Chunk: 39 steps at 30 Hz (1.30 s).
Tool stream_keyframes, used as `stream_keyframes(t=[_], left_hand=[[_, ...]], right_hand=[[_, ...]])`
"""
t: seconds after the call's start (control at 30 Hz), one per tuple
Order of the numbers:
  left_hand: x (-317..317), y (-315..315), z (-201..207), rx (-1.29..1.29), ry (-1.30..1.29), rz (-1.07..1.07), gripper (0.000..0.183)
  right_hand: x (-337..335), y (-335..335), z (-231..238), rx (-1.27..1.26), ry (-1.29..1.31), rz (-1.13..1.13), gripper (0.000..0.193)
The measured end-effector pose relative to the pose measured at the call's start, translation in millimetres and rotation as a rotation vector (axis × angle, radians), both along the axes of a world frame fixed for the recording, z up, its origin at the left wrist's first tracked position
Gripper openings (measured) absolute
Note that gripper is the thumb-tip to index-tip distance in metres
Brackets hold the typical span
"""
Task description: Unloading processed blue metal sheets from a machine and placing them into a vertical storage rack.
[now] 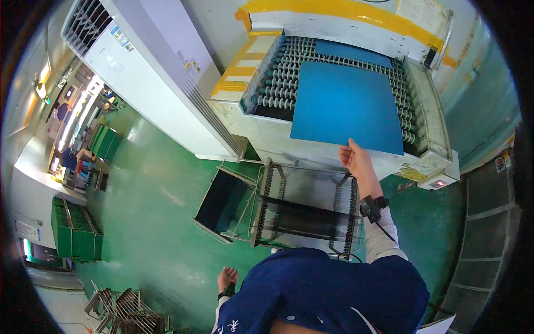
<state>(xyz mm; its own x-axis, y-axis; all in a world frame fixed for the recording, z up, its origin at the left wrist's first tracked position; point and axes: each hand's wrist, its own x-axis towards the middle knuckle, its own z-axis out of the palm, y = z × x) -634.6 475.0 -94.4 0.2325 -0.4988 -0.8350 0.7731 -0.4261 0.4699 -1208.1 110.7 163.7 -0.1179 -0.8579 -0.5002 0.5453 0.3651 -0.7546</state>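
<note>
A flat blue panel (347, 106) lies on the rows of rollers, its near edge overhanging the machine's front. My right hand (354, 157) is at that near edge, fingers loosely bent and a little apart, overlapping the panel in the picture. Whether the fingertips touch it I cannot tell. Farther back on the rollers, a second blue panel (353, 53) shows in part. Low at my left side hangs my left hand (227, 278), its fingers loosely curled and nothing in it. Below the machine's front stands a metal rack (267, 209) with dark slotted sides and a few dark panels (303, 217).
The roller machine (267, 128) has a pale housing. A tall white air conditioner (150, 83) stands left of it. Beside the rack is a tilted frame with a dark panel (222, 200). Green bins (75, 231) and metal racks (125, 312) stand left; people work far left.
</note>
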Motion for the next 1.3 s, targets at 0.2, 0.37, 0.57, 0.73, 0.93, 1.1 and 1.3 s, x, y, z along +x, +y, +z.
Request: stream_keyframes(t=[0.2,0.37,0.57,0.73,0.93,1.1,1.3], left_hand=[[-10,-2,13,0.132,-0.159,0.011,0.043],[-15,-6,20,0.127,-0.082,0.057,0.040],[-13,3,12,0.074,-0.061,0.041,0.038],[-9,10,-6,-0.050,-0.111,-0.027,0.041],[-20,-5,19,0.011,-0.192,-0.050,0.044],[-29,-16,43,0.076,-0.153,-0.039,0.049],[-26,-12,43,0.084,-0.181,-0.030,0.043]], right_hand=[[2,-18,2,-0.102,-0.251,-0.058,0.031],[3,-22,5,-0.088,-0.166,-0.081,0.029],[9,-19,-2,-0.120,-0.037,0.016,0.027],[27,2,-1,-0.184,0.244,0.279,0.030],[57,45,-14,-0.270,0.656,0.739,0.032],[71,72,-31,-0.313,0.906,1.030,0.033],[85,91,-39,-0.353,1.041,0.970,0.038]])
